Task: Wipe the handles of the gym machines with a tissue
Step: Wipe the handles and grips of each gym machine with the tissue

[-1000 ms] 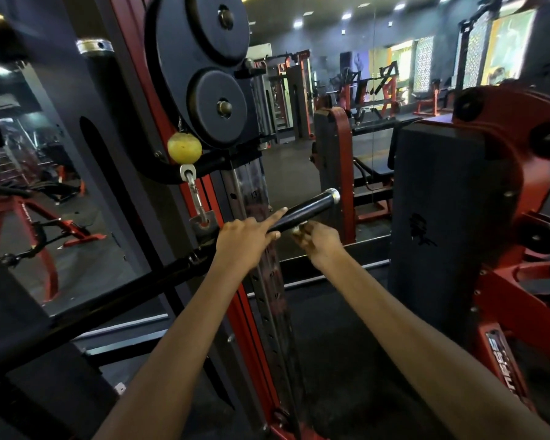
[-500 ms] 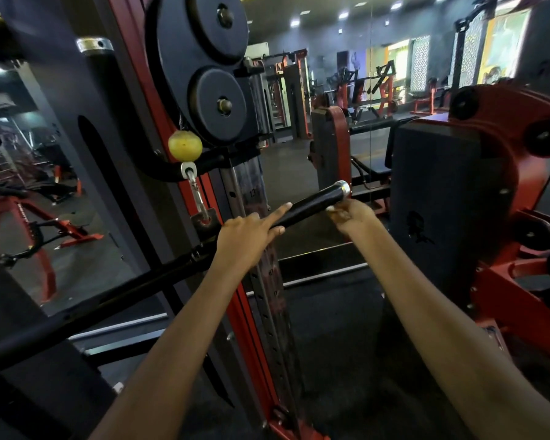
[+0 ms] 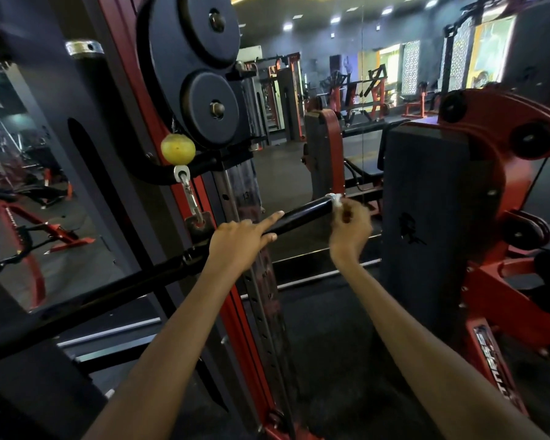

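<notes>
A long black bar handle (image 3: 302, 214) hangs from the cable machine by a metal clip and slants up to the right. My left hand (image 3: 240, 238) grips the bar near its middle, index finger stretched along it. My right hand (image 3: 350, 228) is at the bar's right tip, pinching a small white tissue (image 3: 336, 200) against the chrome end cap. The hand is slightly blurred.
The red and black cable machine frame (image 3: 235, 312) with pulleys (image 3: 210, 106) and a yellow ball stop (image 3: 178, 149) stands just behind the bar. A dark padded machine with red arms (image 3: 432, 223) is close on the right. More machines fill the gym floor beyond.
My right hand slid along the bar from near my left hand out to its right tip, and the tissue now shows at the end cap. My left hand kept its grip.
</notes>
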A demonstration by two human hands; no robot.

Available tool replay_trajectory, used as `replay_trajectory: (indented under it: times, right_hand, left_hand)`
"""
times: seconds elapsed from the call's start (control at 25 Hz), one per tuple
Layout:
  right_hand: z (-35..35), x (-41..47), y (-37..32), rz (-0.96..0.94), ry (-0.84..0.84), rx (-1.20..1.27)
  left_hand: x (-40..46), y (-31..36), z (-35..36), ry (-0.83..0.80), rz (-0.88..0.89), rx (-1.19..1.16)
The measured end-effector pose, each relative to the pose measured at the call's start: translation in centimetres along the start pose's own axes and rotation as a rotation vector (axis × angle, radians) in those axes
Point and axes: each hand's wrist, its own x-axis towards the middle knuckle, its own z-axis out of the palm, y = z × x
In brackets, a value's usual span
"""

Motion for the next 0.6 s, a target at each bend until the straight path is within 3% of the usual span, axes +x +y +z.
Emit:
replay_trajectory:
  times: [0.12, 0.16, 0.2, 0.32, 0.36, 0.44, 0.52, 0.56, 0.6]
  right_hand:
    - [1.6, -4.2, 1.7, -0.461, -0.291, -0.197]
    - [1.5, -4.1, 2.1, -0.576, -0.320, -0.232]
    - [1.2, -2.9, 2.0, -0.597, -0.293, -0.218]
    - [0.6, 0.3, 1.0, -0.277, -0.064, -0.167]
    - [0.7, 0.1, 0.8, -0.261, -0.062, -0.163]
    - [1.4, -2.2, 1.1, -0.491, -0.243, -0.172]
    - [0.7, -2.9, 2.1, -0.834, -0.441, -0.348]
    - [0.2, -1.4, 2.4, -0.853, -0.428, -0.367]
    - [-0.1, 0.1, 2.6, -0.719, -0.351, -0.363]
  left_hand:
    - [-0.1, 0.4, -0.2, -0.003, -0.021, -0.027]
    - [0.0, 0.4, -0.2, -0.001, -0.028, -0.030]
    - [0.1, 0.4, -0.4, -0.001, -0.031, -0.038]
    - [0.1, 0.2, -0.6, 0.004, -0.032, -0.074]
    - [0.0, 0.3, -0.5, 0.006, -0.033, -0.081]
    - [0.0, 0.4, -0.3, 0.005, -0.040, -0.074]
    - [0.2, 0.3, -0.1, 0.002, -0.044, -0.047]
    - [0.2, 0.3, -0.1, 0.008, -0.037, -0.035]
    - [0.2, 0.2, -0.2, 0.013, -0.028, -0.028]
